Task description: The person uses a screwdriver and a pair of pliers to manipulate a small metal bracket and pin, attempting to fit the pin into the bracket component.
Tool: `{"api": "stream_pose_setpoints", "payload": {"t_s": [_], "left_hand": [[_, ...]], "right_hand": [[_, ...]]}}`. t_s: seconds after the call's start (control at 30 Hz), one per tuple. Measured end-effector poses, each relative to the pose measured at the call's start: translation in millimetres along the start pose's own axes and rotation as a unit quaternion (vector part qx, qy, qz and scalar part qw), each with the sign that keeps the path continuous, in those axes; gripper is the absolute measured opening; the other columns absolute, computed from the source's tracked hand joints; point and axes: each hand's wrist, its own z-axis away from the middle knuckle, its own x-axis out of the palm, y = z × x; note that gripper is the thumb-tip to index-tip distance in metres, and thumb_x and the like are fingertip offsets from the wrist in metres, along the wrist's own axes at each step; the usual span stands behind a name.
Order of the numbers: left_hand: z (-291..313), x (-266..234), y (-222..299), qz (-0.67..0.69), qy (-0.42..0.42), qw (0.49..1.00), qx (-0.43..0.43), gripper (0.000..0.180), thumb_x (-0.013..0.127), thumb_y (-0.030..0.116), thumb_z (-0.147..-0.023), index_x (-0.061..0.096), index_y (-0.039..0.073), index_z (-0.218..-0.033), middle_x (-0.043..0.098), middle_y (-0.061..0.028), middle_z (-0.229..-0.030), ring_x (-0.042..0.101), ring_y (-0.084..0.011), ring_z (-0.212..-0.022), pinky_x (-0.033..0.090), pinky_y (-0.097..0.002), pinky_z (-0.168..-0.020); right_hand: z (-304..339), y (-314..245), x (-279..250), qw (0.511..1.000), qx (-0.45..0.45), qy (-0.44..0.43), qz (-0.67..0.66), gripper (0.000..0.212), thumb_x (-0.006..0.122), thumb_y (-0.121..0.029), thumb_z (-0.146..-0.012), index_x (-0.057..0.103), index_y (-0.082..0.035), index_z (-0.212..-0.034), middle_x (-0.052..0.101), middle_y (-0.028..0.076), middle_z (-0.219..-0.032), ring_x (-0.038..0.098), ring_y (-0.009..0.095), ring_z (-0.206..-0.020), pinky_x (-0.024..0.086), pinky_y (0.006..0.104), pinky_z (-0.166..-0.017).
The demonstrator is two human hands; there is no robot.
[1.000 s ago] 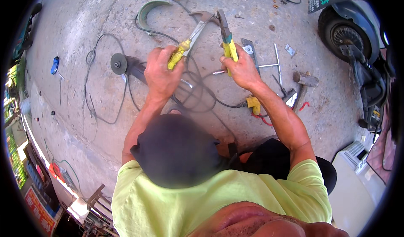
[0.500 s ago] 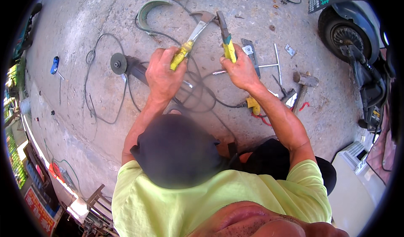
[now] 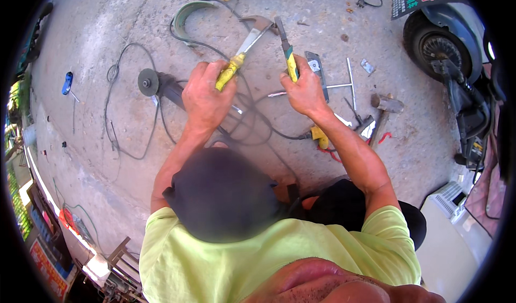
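Observation:
My left hand is closed around the yellow grip of a hand tool with a silver shaft. A curved, brownish metal piece sits at the shaft's far end; I cannot tell whether it belongs to the tool. In my right hand are pliers with yellow and green handles and dark jaws. The jaw tips are close beside the right end of the curved metal; contact cannot be made out. Behind my left hand, an angle grinder with a round disc lies on the concrete floor.
A wooden-handled hammer, a T-shaped wrench and a yellow connector lie right. Cables loop below my hands. A curved green band lies ahead. A blue-handled screwdriver is far left; a scooter wheel stands right.
The whole view has shifted slightly left. The pliers are turned a little and show a narrower side. Both hands keep their holds.

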Motion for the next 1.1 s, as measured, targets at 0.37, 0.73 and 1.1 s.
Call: {"api": "stream_pose_setpoints", "payload": {"t_s": [0.37, 0.73, 1.1], "left_hand": [[-11, 5, -6, -0.022, -0.108, 0.993, -0.034, 0.032, 0.076, 0.021, -0.086, 0.07, 0.007, -0.115, 0.072, -0.0135, -0.1, 0.071, -0.0323, -0.09, 0.055, -0.0417, -0.079], [-27, 55, -61, 0.107, -0.161, 0.968, -0.16, 0.04, 0.072, 0.027, -0.092, 0.068, -0.001, -0.12, 0.075, -0.0207, -0.103, 0.073, -0.0323, -0.097, 0.055, -0.0398, -0.087], [-48, 80, -68, 0.349, -0.151, 0.885, -0.268, 0.043, 0.07, 0.016, -0.089, 0.064, -0.002, -0.127, 0.074, -0.0195, -0.112, 0.073, -0.0304, -0.099, 0.056, -0.04, -0.082]], "right_hand": [[3, 5, -4, 0.991, -0.104, -0.011, 0.086, 0.056, 0.067, -0.019, -0.09, 0.054, 0.004, -0.138, 0.063, 0.028, -0.128, 0.061, 0.041, -0.124, 0.048, 0.0442, -0.104], [-22, 47, -2, 0.982, 0.087, -0.037, -0.166, 0.038, 0.066, -0.012, -0.093, 0.057, -0.001, -0.128, 0.061, 0.003, -0.086, 0.061, 0.011, -0.073, 0.05, 0.0287, -0.066], [-23, 37, -13, 0.921, 0.189, -0.092, -0.328, 0.045, 0.063, -0.012, -0.095, 0.05, 0.0, -0.136, 0.065, 0.008, -0.095, 0.065, 0.016, -0.08, 0.054, 0.0319, -0.071]]}}
